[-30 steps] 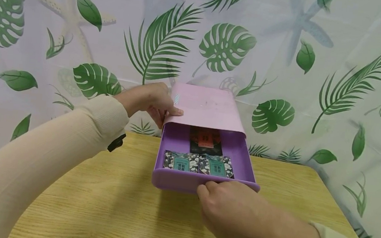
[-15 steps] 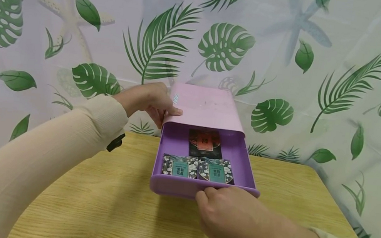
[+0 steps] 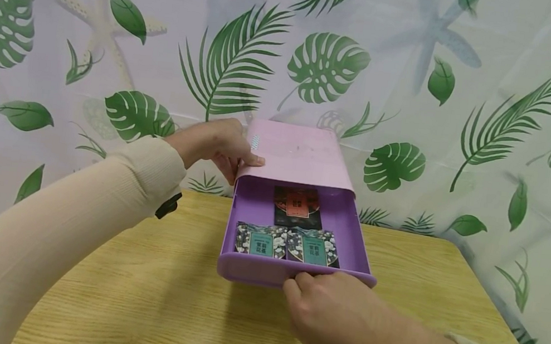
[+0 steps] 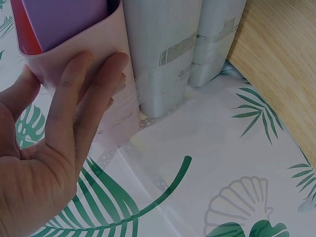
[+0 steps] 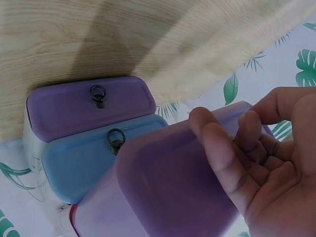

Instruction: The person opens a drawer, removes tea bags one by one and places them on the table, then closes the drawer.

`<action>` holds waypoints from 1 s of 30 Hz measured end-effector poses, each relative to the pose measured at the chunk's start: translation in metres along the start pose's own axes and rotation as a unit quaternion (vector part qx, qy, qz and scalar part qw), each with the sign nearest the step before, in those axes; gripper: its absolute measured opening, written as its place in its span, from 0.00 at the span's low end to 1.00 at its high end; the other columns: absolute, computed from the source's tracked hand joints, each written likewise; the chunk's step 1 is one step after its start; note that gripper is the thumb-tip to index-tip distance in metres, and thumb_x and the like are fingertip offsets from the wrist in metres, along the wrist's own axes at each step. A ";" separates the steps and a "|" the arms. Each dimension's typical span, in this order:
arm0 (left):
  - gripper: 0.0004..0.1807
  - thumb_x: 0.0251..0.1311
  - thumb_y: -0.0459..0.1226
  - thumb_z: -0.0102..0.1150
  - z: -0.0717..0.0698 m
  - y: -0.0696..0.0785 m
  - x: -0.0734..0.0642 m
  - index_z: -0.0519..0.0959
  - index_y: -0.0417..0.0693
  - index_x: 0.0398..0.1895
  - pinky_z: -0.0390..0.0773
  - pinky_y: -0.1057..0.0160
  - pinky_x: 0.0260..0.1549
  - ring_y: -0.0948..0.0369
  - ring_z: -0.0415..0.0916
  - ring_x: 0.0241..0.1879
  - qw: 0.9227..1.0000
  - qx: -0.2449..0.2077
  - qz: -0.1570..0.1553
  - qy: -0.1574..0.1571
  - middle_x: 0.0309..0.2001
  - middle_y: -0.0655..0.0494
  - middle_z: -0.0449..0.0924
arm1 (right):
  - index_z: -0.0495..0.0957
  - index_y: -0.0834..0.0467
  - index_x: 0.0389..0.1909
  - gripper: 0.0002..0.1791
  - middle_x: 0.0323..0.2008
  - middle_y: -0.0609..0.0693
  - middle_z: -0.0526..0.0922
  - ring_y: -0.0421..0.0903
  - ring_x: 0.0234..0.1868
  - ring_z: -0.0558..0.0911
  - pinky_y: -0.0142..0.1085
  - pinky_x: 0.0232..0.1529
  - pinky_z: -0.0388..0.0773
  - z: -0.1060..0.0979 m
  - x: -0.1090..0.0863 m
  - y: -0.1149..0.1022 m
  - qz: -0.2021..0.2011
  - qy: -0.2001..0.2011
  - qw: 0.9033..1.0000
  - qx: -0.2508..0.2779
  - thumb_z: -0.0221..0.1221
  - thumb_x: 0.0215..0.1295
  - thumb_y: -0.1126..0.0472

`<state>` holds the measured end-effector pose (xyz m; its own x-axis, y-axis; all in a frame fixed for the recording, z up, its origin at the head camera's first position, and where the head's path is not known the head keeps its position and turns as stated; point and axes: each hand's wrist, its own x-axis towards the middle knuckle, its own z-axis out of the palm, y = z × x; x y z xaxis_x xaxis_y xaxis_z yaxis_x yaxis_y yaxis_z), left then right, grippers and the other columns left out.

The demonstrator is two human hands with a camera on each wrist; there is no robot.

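A purple drawer (image 3: 340,224) stands pulled out of its pink casing (image 3: 303,152) in the head view. Two jasmine tea packets (image 3: 261,241) with green labels lie side by side at the drawer's front. Behind them is a black tea packet (image 3: 297,207) with a red label. My left hand (image 3: 228,144) holds the casing's near left corner, thumb on top and fingers along the side (image 4: 74,98). My right hand (image 3: 331,318) pinches at the middle of the drawer front (image 5: 173,177); its curled fingers mostly hide what they grip.
Beneath the pink casing, the right wrist view shows a blue drawer (image 5: 84,158) and another purple drawer (image 5: 74,106), both closed, each with a ring pull. Their white casings (image 4: 163,49) appear in the left wrist view. A leaf-patterned cloth (image 3: 412,113) hangs behind the wooden table (image 3: 142,292).
My right hand has drawn the drawer slightly farther toward me, exposing more of the red-labelled packet. Over the last half second hardly anything moves. The left hand stays on the casing.
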<state>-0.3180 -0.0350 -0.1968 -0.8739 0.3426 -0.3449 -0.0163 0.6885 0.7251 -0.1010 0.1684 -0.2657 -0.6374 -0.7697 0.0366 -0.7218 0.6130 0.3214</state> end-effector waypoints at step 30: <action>0.23 0.64 0.44 0.65 -0.001 0.000 -0.002 0.73 0.31 0.48 0.88 0.54 0.38 0.48 0.88 0.34 1.000 0.004 0.003 0.004 0.41 0.33 0.84 | 0.73 0.51 0.21 0.12 0.16 0.38 0.69 0.30 0.15 0.60 0.22 0.14 0.57 -0.036 0.004 0.042 -0.030 0.252 0.967 0.031 0.64 0.45 0.70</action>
<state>-0.3166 -0.0359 -0.1955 -0.8782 0.3407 -0.3357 -0.0076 0.6919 0.7220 -0.1242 0.1849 -0.2183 -0.3922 -0.7838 0.4815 -0.7780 0.5619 0.2809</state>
